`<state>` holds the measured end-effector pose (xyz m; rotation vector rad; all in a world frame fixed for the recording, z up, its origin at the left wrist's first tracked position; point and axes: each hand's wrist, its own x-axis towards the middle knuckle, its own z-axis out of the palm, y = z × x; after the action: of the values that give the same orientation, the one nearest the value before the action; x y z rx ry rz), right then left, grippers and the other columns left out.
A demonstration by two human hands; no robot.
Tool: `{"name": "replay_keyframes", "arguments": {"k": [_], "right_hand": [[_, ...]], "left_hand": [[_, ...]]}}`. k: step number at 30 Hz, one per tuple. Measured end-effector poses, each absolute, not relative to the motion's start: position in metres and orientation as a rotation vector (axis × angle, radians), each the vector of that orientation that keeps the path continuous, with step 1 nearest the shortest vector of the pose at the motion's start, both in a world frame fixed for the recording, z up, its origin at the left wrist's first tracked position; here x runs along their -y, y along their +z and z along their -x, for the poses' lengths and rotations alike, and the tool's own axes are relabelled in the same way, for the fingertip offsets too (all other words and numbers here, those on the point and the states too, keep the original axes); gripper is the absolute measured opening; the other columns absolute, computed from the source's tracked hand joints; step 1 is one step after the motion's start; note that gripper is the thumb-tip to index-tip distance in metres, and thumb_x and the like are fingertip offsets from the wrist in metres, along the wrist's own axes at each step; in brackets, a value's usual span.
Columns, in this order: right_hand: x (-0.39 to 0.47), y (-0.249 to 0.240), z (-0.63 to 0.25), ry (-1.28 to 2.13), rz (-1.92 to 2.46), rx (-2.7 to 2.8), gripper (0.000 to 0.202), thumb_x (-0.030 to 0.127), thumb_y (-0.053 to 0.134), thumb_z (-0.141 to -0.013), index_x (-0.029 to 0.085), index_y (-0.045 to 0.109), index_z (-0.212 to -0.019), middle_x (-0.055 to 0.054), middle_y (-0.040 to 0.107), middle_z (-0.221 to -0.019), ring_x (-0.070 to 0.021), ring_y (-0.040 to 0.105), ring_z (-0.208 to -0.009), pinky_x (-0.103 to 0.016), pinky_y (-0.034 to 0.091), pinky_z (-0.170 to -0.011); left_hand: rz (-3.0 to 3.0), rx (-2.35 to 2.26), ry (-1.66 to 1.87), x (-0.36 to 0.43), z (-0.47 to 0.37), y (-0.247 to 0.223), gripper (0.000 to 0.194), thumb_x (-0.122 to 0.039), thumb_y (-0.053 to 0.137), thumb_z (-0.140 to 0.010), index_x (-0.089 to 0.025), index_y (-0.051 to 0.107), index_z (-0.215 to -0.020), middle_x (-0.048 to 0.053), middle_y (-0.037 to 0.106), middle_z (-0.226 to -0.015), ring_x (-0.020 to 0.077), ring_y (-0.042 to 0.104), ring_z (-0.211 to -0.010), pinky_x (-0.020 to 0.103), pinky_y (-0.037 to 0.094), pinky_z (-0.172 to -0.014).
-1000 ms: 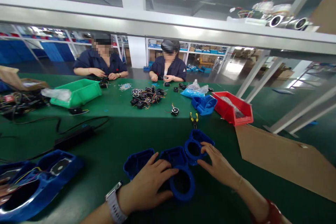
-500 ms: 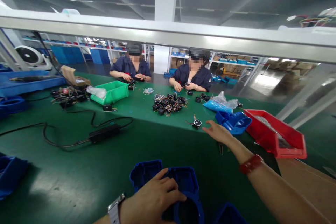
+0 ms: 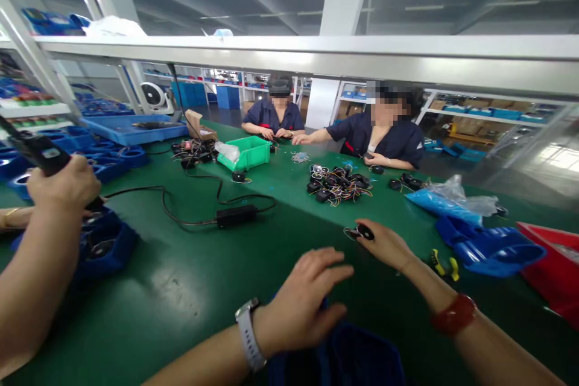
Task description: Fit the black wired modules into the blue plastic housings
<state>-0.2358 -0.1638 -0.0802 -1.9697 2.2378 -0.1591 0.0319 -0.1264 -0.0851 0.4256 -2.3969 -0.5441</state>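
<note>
My right hand (image 3: 384, 246) is closed on a small black part with thin wires (image 3: 364, 232), gripping it between thumb and fingers just above the green table. Its round dark face shows, but its exact kind is unclear. My left hand (image 3: 307, 298), wearing a watch, hovers with fingers apart over a blue plastic housing (image 3: 366, 353) at the bottom edge. Hand and forearm hide some of that housing. Beyond the right hand lies a pile of similar black wired parts (image 3: 337, 186).
Yellow-handled pliers (image 3: 444, 265), another blue housing (image 3: 493, 250) and a red bin (image 3: 547, 271) lie to the right. At left, a co-worker's hand (image 3: 66, 184) holds a black power tool (image 3: 47, 154) over a blue housing (image 3: 108, 247). A cable adapter (image 3: 236, 216) and green bin (image 3: 248, 154) stand mid-table.
My right hand has taken hold of the black wired part. My left hand has lifted off the blue housing. The view has swung left, bringing in a co-worker's arm with the power tool.
</note>
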Motion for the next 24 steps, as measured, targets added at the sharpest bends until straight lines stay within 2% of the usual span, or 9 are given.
{"name": "replay_keyframes", "arguments": {"k": [2,3,5,7,12,16,18,21,24], "right_hand": [[0.143,-0.059,0.197,-0.282,2.124,-2.107,0.039,0.029,0.057,-0.086,0.025,0.044,-0.122,-0.004,0.062,-0.115,-0.0207,0.058,-0.105,-0.032,0.043,-0.090],[0.133,-0.048,0.178,-0.343,2.205,-2.040,0.035,0.029,0.058,-0.084,0.024,0.046,-0.117,-0.004,0.063,-0.109,-0.0219,0.059,-0.101,-0.033,0.045,-0.087],[0.117,-0.029,0.147,-0.450,2.336,-1.962,0.027,0.025,0.061,-0.081,0.021,0.049,-0.105,-0.005,0.064,-0.097,-0.0238,0.061,-0.093,-0.036,0.046,-0.081],[0.107,-0.016,0.128,-0.567,2.426,-1.942,0.023,0.024,0.063,-0.079,0.020,0.051,-0.098,-0.005,0.063,-0.091,-0.0243,0.060,-0.088,-0.037,0.046,-0.079],[0.090,-0.026,0.116,-0.660,2.463,-1.847,0.017,0.025,0.063,-0.081,0.021,0.054,-0.095,-0.004,0.062,-0.092,-0.0227,0.057,-0.087,-0.038,0.046,-0.079],[0.074,-0.054,0.110,-0.630,2.313,-1.677,0.016,0.024,0.059,-0.083,0.021,0.056,-0.098,-0.005,0.063,-0.097,-0.0207,0.057,-0.089,-0.037,0.048,-0.080],[0.067,-0.066,0.105,-0.598,2.257,-1.594,0.016,0.024,0.058,-0.084,0.021,0.057,-0.100,-0.006,0.064,-0.102,-0.0210,0.058,-0.093,-0.038,0.049,-0.084],[0.061,-0.080,0.102,-0.533,2.229,-1.534,0.020,0.023,0.059,-0.084,0.021,0.059,-0.105,-0.007,0.065,-0.109,-0.0221,0.058,-0.100,-0.040,0.047,-0.092],[0.060,-0.090,0.103,-0.476,2.259,-1.526,0.025,0.021,0.060,-0.085,0.020,0.061,-0.110,-0.008,0.064,-0.115,-0.0228,0.058,-0.107,-0.042,0.046,-0.097]], "left_hand": [[-0.629,2.338,-0.366,0.138,-0.031,-0.071,0.066,-0.022,0.060,-0.084,-0.018,0.028,-0.141,0.014,0.032,-0.146,0.0280,0.027,-0.136,0.050,0.026,-0.112],[-0.680,2.346,-0.282,0.142,-0.031,-0.067,0.066,-0.021,0.059,-0.084,-0.017,0.027,-0.142,0.015,0.036,-0.142,0.0287,0.032,-0.133,0.051,0.029,-0.110],[-0.721,2.386,-0.152,0.147,-0.035,-0.062,0.056,-0.018,0.053,-0.088,-0.018,0.032,-0.140,0.012,0.052,-0.124,0.0275,0.047,-0.117,0.049,0.038,-0.101],[-0.731,2.410,-0.095,0.147,-0.044,-0.057,0.041,-0.014,0.044,-0.092,-0.019,0.042,-0.132,0.008,0.060,-0.103,0.0248,0.056,-0.100,0.045,0.045,-0.090],[-0.744,2.467,-0.492,0.130,-0.089,-0.045,0.027,-0.016,0.032,-0.098,-0.018,0.047,-0.119,0.003,0.067,-0.089,0.0166,0.064,-0.074,0.027,0.047,-0.065],[-0.816,2.766,-0.457,0.106,-0.122,-0.050,0.021,-0.025,0.033,-0.100,-0.020,0.053,-0.103,0.000,0.064,-0.069,0.0154,0.061,-0.056,0.023,0.039,-0.050],[-0.802,2.873,-0.438,0.095,-0.129,-0.058,0.019,-0.025,0.035,-0.099,-0.019,0.053,-0.097,-0.001,0.063,-0.066,0.0138,0.058,-0.052,0.021,0.037,-0.047],[-0.776,2.919,-0.412,0.085,-0.131,-0.075,0.016,-0.021,0.036,-0.098,-0.018,0.051,-0.095,0.000,0.063,-0.068,0.0138,0.057,-0.053,0.022,0.042,-0.049],[-0.691,2.874,-0.325,0.082,-0.126,-0.091,0.013,-0.017,0.039,-0.096,-0.018,0.052,-0.092,0.003,0.065,-0.085,0.0181,0.062,-0.072,0.031,0.051,-0.065]]}}
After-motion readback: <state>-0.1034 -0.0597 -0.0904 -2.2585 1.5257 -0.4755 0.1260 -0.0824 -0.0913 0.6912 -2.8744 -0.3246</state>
